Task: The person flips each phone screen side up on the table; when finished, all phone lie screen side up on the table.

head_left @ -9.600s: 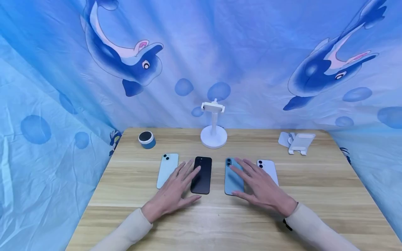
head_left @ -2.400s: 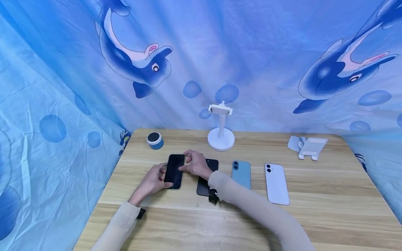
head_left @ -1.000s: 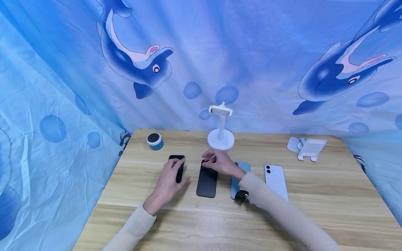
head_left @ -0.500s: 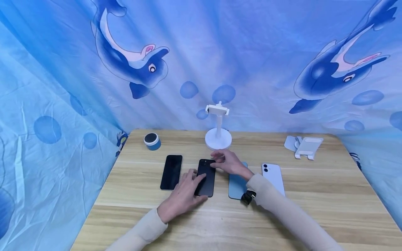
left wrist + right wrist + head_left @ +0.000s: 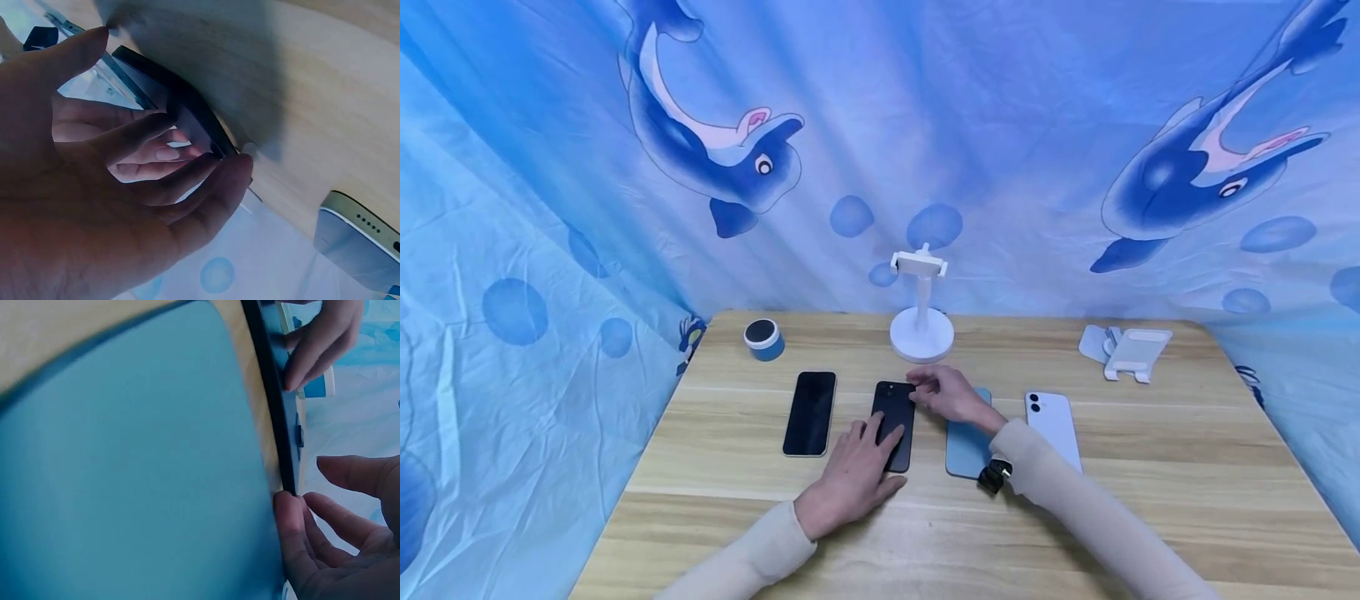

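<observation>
A black phone (image 5: 898, 406) lies back up on the wooden table, its camera near the far end. My left hand (image 5: 850, 479) reaches over its near left part; two fingertips rest on its back, the thumb held apart. At the far right corner is my right hand (image 5: 951, 396); in the right wrist view its fingertips touch the phone's end, with the thumb away from it. To the left lies a phone (image 5: 809, 414) with its dark screen up. Right of the black phone, a teal phone (image 5: 964, 450) lies back up, partly under my right wrist.
Farther right lies a white phone (image 5: 1054, 423), back up, partly behind my right sleeve. Along the back stand a blue and white round container (image 5: 764, 340), a white phone stand (image 5: 922, 335) and a white folding stand (image 5: 1138, 350). A blue dolphin curtain (image 5: 1022, 108) hangs behind the table.
The leftmost phone, earlier pale back up, now lies screen up; both hands were at it 2.4 seconds ago. Both hands have since moved right to the black phone; the left has slid slightly nearer.
</observation>
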Demonstrator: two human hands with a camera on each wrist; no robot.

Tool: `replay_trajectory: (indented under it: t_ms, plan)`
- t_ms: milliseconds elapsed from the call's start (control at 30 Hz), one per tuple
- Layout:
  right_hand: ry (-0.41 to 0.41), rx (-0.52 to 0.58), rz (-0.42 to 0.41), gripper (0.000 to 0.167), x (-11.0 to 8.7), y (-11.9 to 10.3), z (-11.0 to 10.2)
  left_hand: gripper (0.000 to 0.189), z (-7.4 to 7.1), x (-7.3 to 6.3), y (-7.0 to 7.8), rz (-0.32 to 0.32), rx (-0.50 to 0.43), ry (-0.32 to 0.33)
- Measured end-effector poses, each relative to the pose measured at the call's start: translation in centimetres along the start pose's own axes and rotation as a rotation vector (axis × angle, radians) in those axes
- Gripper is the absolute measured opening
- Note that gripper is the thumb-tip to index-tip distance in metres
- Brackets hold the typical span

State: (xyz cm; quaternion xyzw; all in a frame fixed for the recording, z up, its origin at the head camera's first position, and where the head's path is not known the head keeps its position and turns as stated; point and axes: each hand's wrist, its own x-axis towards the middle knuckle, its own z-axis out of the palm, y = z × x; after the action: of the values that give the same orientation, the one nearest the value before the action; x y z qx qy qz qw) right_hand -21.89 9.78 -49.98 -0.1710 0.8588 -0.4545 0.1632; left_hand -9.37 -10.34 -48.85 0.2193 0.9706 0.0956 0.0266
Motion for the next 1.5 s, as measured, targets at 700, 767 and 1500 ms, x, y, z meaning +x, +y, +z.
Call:
replay_trajectory:
  t_ms: [700,767,1500]
  plan:
    - [0.001,-0.135,0.028,0.038,0.3,-0.6,0.3,0.061,-0.1,1.1,1.1,-0.012,0.070,0.041]
    - [-0.005,-0.133,0.034,0.038,0.4,-0.6,0.2,0.062,0.0,1.1,1.1,-0.004,0.095,0.042]
    - [-0.034,-0.035,0.008,0.048,0.3,-0.3,0.2,0.061,-0.4,0.6,0.5,-0.003,-0.101,-0.002]
